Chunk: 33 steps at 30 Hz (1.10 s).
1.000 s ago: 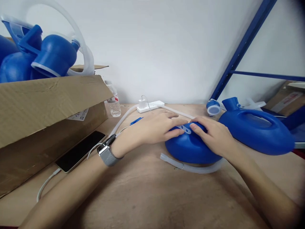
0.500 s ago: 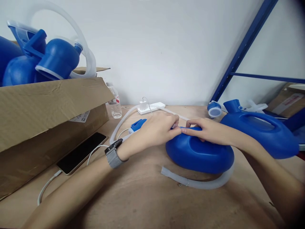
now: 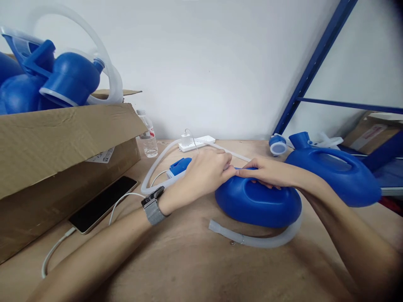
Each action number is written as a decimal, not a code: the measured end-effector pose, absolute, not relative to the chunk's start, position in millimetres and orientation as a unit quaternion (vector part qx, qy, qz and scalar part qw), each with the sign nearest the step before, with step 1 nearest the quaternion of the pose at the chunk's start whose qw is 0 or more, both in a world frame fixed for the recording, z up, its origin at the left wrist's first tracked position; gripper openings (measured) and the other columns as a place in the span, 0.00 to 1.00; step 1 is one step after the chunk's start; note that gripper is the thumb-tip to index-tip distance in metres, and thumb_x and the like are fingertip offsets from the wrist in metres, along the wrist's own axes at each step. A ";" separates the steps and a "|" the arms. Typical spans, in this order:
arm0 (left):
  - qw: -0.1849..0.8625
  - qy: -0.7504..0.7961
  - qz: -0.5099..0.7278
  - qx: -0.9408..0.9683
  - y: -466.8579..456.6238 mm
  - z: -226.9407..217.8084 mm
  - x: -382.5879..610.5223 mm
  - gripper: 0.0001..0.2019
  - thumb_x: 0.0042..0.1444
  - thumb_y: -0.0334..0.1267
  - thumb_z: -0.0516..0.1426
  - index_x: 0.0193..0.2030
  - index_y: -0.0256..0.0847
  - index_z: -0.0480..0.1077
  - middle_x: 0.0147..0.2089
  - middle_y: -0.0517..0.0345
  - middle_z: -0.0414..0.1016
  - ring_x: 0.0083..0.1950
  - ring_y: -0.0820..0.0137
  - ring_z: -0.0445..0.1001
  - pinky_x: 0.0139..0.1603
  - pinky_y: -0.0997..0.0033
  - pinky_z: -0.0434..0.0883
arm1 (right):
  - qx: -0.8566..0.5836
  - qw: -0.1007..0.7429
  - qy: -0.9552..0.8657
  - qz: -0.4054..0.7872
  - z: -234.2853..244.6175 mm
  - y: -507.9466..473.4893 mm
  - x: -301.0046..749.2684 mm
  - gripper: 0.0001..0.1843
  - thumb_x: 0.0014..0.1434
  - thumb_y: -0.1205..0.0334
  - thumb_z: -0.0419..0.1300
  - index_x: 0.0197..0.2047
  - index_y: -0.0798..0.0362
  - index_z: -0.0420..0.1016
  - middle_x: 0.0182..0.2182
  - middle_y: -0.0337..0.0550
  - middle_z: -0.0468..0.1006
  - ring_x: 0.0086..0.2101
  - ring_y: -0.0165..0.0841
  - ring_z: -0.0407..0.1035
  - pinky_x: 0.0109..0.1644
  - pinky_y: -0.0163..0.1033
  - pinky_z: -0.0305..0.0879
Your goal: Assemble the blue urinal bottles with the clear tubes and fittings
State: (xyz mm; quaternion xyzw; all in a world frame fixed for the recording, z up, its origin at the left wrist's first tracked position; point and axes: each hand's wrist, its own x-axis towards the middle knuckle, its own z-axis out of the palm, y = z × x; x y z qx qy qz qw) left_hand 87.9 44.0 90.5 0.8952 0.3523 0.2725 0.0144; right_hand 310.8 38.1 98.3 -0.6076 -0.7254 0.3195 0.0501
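Observation:
A blue plastic urinal bottle (image 3: 258,205) lies on its side on the wooden table, its handle opening facing me. My right hand (image 3: 267,171) rests over its top with the fingers curled round the handle and the thumb pointing left. My left hand (image 3: 210,168), a watch on its wrist, is closed at the bottle's left end. Its fingertips meet my right thumb; what they pinch is hidden. A clear soft tube (image 3: 267,241) curves round the bottle's near side. Behind my left wrist lies a blue cap-like piece (image 3: 180,167).
At left stands a cardboard box (image 3: 69,130) of blue bottle parts, with a phone (image 3: 103,203) and a water bottle (image 3: 149,138) beside it. A power strip (image 3: 201,142) lies at the wall. Another blue urinal bottle (image 3: 355,180) sits right, near a blue shelf frame (image 3: 308,71).
The view has shifted slightly, so most things sit a little further left. Both hands stay at the bottle; my right fingers now show curled further under the handle.

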 end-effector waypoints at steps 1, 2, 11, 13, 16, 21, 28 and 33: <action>0.015 0.356 0.277 0.892 44.0 89.9 88.6 0.15 0.62 0.36 0.54 0.24 0.41 0.59 0.29 0.59 0.69 0.31 0.69 0.64 0.31 0.65 0.51 | -0.607 0.053 -0.724 0.322 98.5 38.1 310.7 0.36 0.57 0.23 0.56 0.28 0.51 0.71 0.13 0.36 0.63 0.15 0.27 0.56 0.18 0.35 0.50; 0.016 0.359 0.282 0.890 44.3 89.2 89.2 0.15 0.62 0.35 0.54 0.23 0.41 0.59 0.28 0.59 0.69 0.31 0.69 0.64 0.31 0.65 0.51 | -0.608 0.054 -0.723 0.324 98.9 37.9 310.3 0.36 0.57 0.23 0.57 0.27 0.51 0.70 0.13 0.36 0.63 0.15 0.27 0.56 0.18 0.35 0.50; 0.025 0.375 0.299 0.877 47.9 82.3 91.9 0.14 0.62 0.37 0.54 0.25 0.41 0.61 0.31 0.57 0.74 0.33 0.68 0.67 0.32 0.65 0.52 | -0.643 0.051 -0.715 0.271 104.3 31.0 300.1 0.40 0.56 0.18 0.52 0.20 0.50 0.62 0.12 0.39 0.63 0.14 0.27 0.56 0.19 0.36 0.49; 0.022 0.385 0.293 0.875 46.5 83.5 91.3 0.14 0.63 0.39 0.54 0.25 0.41 0.63 0.32 0.56 0.75 0.35 0.66 0.69 0.32 0.65 0.53 | -0.652 0.054 -0.707 0.269 102.8 31.6 300.5 0.40 0.55 0.18 0.53 0.21 0.50 0.62 0.13 0.38 0.63 0.14 0.27 0.56 0.19 0.36 0.49; 0.025 0.391 0.268 0.880 44.5 87.4 87.9 0.09 0.63 0.41 0.55 0.32 0.41 0.69 0.36 0.56 0.78 0.38 0.64 0.73 0.34 0.66 0.57 | -0.646 0.067 -0.710 0.272 99.8 33.5 303.2 0.39 0.56 0.19 0.54 0.21 0.50 0.62 0.13 0.37 0.62 0.14 0.27 0.55 0.19 0.36 0.48; -0.022 0.345 0.228 0.910 42.2 92.5 81.6 0.11 0.68 0.40 0.55 0.53 0.40 0.71 0.52 0.50 0.81 0.54 0.58 0.77 0.51 0.60 0.70 | -0.627 0.080 -0.725 0.274 94.6 35.8 307.5 0.38 0.57 0.21 0.54 0.22 0.50 0.64 0.13 0.36 0.62 0.15 0.28 0.56 0.20 0.37 0.49; -0.183 0.141 0.181 0.956 12.6 92.1 77.2 0.08 0.68 0.38 0.56 0.47 0.39 0.75 0.57 0.44 0.79 0.59 0.52 0.76 0.59 0.49 0.71 | -0.632 0.141 -0.746 0.155 91.7 44.7 306.1 0.31 0.61 0.30 0.57 0.32 0.53 0.80 0.27 0.47 0.81 0.29 0.38 0.72 0.31 0.39 0.61; -0.104 0.247 0.046 0.962 -8.7 74.7 40.6 0.11 0.67 0.43 0.59 0.37 0.39 0.74 0.36 0.53 0.80 0.34 0.62 0.79 0.32 0.63 0.69 | -0.652 0.170 -0.738 0.041 89.8 51.7 311.4 0.32 0.65 0.31 0.53 0.35 0.52 0.81 0.34 0.50 0.83 0.37 0.44 0.76 0.40 0.42 0.64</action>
